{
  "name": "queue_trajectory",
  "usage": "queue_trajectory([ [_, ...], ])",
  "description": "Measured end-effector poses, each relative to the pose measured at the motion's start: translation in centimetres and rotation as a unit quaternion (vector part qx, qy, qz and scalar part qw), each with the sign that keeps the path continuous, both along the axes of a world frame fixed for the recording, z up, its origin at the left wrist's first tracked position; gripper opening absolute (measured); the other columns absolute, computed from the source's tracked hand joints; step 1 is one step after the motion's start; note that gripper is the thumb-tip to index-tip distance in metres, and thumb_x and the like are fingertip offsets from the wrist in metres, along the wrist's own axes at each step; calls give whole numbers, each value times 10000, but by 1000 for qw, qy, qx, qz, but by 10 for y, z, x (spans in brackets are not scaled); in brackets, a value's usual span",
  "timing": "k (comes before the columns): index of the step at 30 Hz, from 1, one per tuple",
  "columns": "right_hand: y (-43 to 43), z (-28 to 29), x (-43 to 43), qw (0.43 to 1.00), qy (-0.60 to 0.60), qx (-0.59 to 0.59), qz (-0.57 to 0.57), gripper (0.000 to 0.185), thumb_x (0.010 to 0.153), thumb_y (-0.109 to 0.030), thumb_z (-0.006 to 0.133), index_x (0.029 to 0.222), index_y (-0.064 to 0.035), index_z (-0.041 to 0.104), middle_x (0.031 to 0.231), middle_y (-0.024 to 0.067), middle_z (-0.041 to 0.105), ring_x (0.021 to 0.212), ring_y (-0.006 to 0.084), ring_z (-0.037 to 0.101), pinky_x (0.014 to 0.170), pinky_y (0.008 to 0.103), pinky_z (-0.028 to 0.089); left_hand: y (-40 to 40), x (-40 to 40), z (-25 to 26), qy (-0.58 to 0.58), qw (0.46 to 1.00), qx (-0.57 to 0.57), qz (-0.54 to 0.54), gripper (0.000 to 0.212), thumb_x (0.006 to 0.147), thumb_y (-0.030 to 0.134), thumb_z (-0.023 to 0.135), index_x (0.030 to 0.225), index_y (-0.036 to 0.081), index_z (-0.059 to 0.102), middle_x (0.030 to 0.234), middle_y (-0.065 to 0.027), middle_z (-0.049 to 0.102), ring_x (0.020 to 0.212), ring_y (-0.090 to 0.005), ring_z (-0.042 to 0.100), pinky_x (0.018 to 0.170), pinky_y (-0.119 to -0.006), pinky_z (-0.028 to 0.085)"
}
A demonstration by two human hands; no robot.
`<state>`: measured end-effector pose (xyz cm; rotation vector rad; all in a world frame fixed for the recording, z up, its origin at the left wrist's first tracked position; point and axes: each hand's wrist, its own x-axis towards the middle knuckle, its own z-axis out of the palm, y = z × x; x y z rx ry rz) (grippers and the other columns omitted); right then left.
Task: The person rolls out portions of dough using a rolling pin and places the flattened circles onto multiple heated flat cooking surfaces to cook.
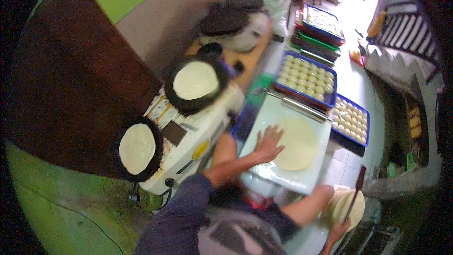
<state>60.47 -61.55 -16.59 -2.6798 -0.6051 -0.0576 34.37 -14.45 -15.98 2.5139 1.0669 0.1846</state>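
My left hand (pixel 268 146) lies palm down with fingers spread at the left edge of a thin round sheet of dough (pixel 299 145). That sheet is spread on a glossy pale work board (pixel 254 164) in front of me. Low on the right, my right hand (pixel 340 231) grips a long, slim dark-brown tool (pixel 359 180), perhaps a spatula. The tool crosses in front of a stack of round flatbreads (pixel 341 207). To my left, two dark round pans hold pale flat rounds, a nearer round (pixel 137 148) and a farther round (pixel 196 79).
The pans sit on a white gas stove (pixel 212 127), with a dark scraper plate (pixel 174 133) between them. Beyond the board, a blue tray (pixel 334 92) holds many dough balls; another blue tray (pixel 368 127) stands lower right. Stacked trays (pixel 318 42) stand farther back. My knees flank the board.
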Motion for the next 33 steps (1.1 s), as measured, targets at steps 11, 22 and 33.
queue_trajectory([
  [11, 387, 191, -335, 652, 77, 25, 754, 267, 832, -52, 547, 1098, -84, 545, 949, 179, 559, 784, 369, 611, 663, 444, 496, 2, -216, -35, -167, 968, 181, 57, 264, 841, 200, 535, 1006, 12, 622, 1149, -141, 600, 1125, -324, 522, 938, -414, 431],
  [22, 465, 167, -400, 558, -9, -52, 828, 292, 827, -85, 524, 1110, -128, 583, 934, 174, 587, 783, 368, 613, 657, 458, 505, -86, -296, 14, -306, 894, -173, 277, 282, 850, 221, 594, 1045, 19, 626, 990, -169, 654, 925, -283, 630, 817, -384, 492],
  [33, 540, 108, -552, 340, 267, 84, 898, 271, 879, -188, 569, 1117, -60, 592, 1008, 170, 625, 905, 275, 614, 801, 350, 488, -91, -298, 18, -341, 882, -155, 284, 278, 838, 178, 595, 1050, 2, 629, 952, -174, 656, 894, -280, 636, 822, -376, 497],
])
